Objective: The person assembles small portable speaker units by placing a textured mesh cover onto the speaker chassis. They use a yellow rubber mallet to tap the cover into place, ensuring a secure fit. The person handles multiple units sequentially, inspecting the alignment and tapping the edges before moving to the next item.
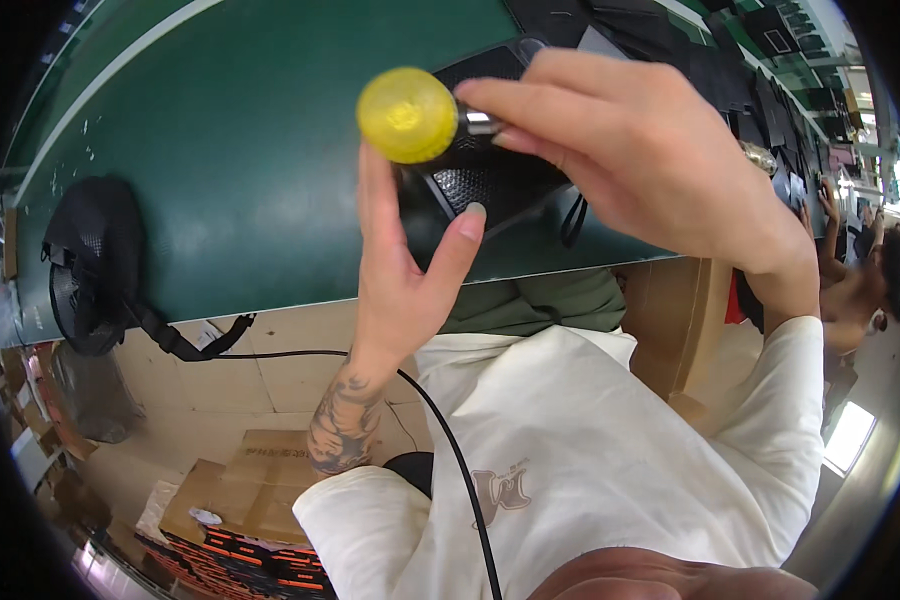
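Holding a screwdriver with a translucent yellow, rounded plastic handle (407, 115), the right hand (650, 160) pinches the shiny metal shaft (480, 122) just beside the handle, fingers closed tight around it. The left hand (410, 260) stands upright below, its thumb and fingers spread apart, the forefinger touching the handle's underside; it clamps nothing that I can see. Both are raised above a black mesh-panelled object (490, 180) lying on the dark green conveyor-like table (220, 150), near its front edge.

The tool looks light and stiff, and the smooth handle may be a little slippery, so the broad yellow knob seems the best place to grip; the thin shaft gives less purchase. The tip is hidden behind the right hand.

A black strapped bag (95, 260) hangs at the table's left end, a black cable (450, 440) runs across the white shirt (590, 440), and cardboard boxes (240, 480) sit on the floor.
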Motion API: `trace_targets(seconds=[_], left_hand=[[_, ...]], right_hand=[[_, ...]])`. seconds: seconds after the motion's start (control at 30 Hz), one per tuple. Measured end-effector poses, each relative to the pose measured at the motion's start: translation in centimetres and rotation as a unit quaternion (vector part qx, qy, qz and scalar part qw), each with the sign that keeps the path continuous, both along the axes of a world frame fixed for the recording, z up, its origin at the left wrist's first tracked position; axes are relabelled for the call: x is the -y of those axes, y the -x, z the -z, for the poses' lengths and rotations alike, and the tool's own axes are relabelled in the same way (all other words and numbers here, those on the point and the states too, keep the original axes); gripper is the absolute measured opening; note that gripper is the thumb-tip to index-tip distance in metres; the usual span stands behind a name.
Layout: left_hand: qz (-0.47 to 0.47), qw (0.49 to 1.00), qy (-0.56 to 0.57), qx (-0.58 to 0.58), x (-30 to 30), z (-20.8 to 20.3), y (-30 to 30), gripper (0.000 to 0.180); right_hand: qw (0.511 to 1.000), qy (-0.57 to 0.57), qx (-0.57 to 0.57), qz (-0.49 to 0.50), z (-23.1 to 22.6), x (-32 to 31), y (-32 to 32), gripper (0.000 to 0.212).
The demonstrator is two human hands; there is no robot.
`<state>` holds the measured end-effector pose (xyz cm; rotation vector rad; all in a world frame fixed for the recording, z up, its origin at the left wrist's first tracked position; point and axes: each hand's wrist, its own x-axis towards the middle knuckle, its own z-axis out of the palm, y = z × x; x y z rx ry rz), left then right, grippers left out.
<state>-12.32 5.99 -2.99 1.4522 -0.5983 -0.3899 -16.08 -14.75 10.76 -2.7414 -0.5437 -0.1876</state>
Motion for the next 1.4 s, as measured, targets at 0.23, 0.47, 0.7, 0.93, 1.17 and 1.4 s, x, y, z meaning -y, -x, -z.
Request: trace_targets(seconds=[0.23, 0.47, 0.7, 0.93, 1.17, 1.4], left_hand=[[-0.008, 1.0, 0.0, 0.026, 0.3, -0.2, 0.1, 0.09], [-0.024, 1.0, -0.003, -0.012, 0.4, -0.8, 0.5, 0.098], [0.059, 0.919, -0.186, 0.342, -1.6, -2.2, -3.6, 0.139], [0.085, 0.865, -0.224, 0.442, -0.6, -1.5, -5.3, 0.115], [0.021, 0.861, -0.18, 0.476, -0.1, -7.1, -5.4, 0.094], [0.108, 0.769, -0.53, 0.34, 6.5, -16.3, -7.9, 0.083]], right_hand=[[0.999, 0.006, 0.006, 0.034, 0.9, 0.4, -0.8, 0.025], [0.998, -0.055, 0.032, 0.006, 1.6, 3.3, -1.6, 0.02], [0.986, -0.14, 0.025, 0.087, -0.1, 7.2, 3.3, 0.016], [0.991, -0.12, 0.009, 0.053, 1.8, 8.2, 4.4, 0.016], [0.851, -0.449, -0.127, 0.24, 6.3, 12.8, 14.5, 0.029], [0.724, -0.608, -0.218, 0.242, 12.8, 10.9, 16.5, 0.037]])
